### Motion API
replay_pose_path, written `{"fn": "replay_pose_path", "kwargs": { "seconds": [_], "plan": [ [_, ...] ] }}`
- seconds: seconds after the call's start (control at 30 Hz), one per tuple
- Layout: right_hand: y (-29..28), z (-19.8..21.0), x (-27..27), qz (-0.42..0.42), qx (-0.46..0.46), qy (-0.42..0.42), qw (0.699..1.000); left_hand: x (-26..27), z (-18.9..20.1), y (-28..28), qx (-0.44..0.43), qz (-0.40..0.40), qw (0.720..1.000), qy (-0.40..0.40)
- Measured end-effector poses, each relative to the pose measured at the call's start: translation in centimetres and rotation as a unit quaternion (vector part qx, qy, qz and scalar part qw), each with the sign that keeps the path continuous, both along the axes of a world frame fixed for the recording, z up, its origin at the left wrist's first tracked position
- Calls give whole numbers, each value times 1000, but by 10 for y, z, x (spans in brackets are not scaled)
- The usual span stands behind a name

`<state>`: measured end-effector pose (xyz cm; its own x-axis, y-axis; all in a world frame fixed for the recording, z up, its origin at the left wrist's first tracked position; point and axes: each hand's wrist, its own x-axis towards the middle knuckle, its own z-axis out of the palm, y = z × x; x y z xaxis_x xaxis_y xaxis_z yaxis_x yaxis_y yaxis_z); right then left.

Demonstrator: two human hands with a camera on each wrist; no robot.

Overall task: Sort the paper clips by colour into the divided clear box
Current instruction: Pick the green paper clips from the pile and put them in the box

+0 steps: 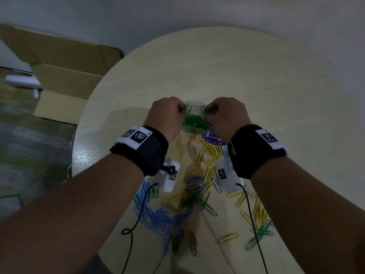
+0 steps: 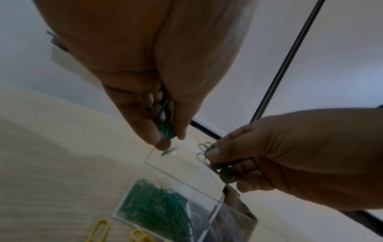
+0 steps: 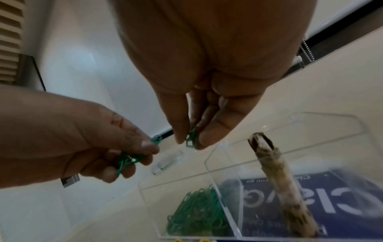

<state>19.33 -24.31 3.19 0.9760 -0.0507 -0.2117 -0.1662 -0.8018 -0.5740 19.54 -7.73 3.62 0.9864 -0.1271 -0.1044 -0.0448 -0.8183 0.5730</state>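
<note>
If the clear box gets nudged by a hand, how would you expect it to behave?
The clear box would probably slide easily: thin walls, smooth table. It looks light, holding only green clips in one compartment. It seems unlikely to tip, being broad and flat-bottomed.

Setting: we judged it an office or plain workroom. We noted a round pale wood-grain table, bare white walls, an open cardboard box on the floor, and a beaded blind chain by a dark-framed window.
</note>
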Motion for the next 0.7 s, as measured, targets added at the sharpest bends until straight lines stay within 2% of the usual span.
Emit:
{"fn": "replay_pose_path", "kwargs": {
  "seconds": [0.13,0.2,0.27,0.37,0.43,0.47,0.5,0.57,0.63,0.7],
  "plan": [
    [0,3,-8,1,-1,-43,999,6,-11,-7,-21,-3,1000,9],
    [-7,5,-22,-35,39,-75,996,6,-17,-4,-120,27,992,38],
    [-16,6,-39,-72,74,-94,990,5,-17,-3,-221,62,970,81],
    [-27,2,-67,-98,106,-90,986,0,-14,4,-324,100,933,120],
    [-32,-6,-93,-73,103,-71,989,-10,-15,20,-340,124,928,92],
    [-33,-11,-107,-45,90,-68,993,-18,-16,30,-313,128,939,59],
    [-33,-17,-122,-8,64,-70,995,-31,-20,43,-258,112,960,20],
    [-30,-31,-152,96,-1,-94,991,-72,-29,60,-140,-1,989,-41],
    [-22,-44,-180,194,-64,-90,975,-125,-41,65,-82,-177,981,-21],
    [-11,-55,-200,257,-112,-10,960,-169,-59,65,1,-327,945,-5]
  ]
}}
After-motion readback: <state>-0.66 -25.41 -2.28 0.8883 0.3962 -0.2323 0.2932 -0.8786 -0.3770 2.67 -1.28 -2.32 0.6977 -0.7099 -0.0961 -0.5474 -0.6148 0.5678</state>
